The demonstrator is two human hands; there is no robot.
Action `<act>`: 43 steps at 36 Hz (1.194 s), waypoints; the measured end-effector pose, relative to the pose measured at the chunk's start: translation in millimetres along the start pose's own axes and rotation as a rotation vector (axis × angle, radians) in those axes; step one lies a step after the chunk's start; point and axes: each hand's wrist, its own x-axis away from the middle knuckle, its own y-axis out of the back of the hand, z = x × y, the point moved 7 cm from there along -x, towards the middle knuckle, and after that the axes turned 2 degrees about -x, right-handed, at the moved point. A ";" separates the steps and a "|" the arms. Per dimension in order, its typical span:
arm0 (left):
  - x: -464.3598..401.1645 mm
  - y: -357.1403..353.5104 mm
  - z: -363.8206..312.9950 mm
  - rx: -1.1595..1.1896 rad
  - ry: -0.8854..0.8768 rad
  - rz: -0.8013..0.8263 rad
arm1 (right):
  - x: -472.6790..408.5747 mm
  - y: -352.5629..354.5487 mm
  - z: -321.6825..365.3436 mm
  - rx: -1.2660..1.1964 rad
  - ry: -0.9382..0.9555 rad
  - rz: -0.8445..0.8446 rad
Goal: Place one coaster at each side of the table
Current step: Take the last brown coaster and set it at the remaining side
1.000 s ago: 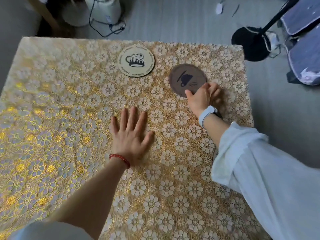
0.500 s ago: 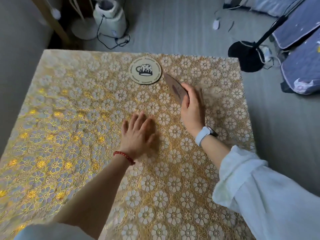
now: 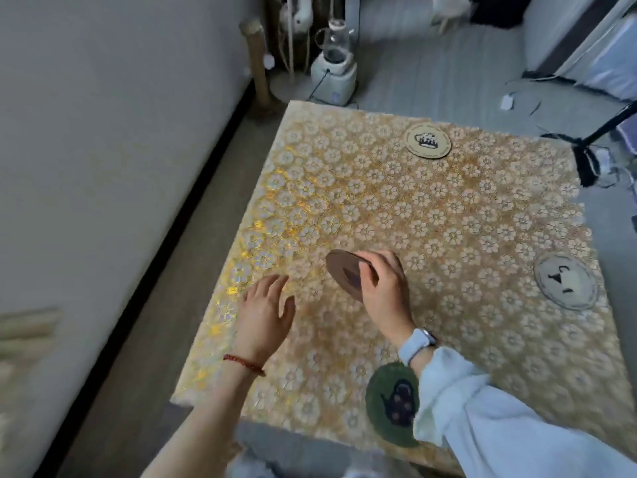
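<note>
Carrying brown coaster (image 3: 346, 276) tilted above bench (image 3: 448, 208) centre, right hand (image 3: 382, 288) fingers pinching its edge; left hand (image 3: 265, 312) released, flat. 3 coasters already placed. Risk: loose pinch drops it short of the left side.

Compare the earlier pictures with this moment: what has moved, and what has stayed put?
The right hand lifted the brown coaster off the cloth near the far edge and carried it leftward, tilted. The left hand stays open and empty. The cream mug coaster stays at the far side.
</note>
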 end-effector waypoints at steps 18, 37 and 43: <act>114.9 190.1 294.0 -0.052 0.253 -0.069 | 102.5 -240.9 232.6 -0.152 0.068 0.348; -167.1 180.4 270.8 -0.130 -0.179 0.274 | -84.8 -258.2 161.1 -0.194 -0.385 -0.134; -240.4 152.2 205.8 -0.133 -0.374 0.420 | -111.6 -208.7 132.7 -0.166 -0.524 -0.315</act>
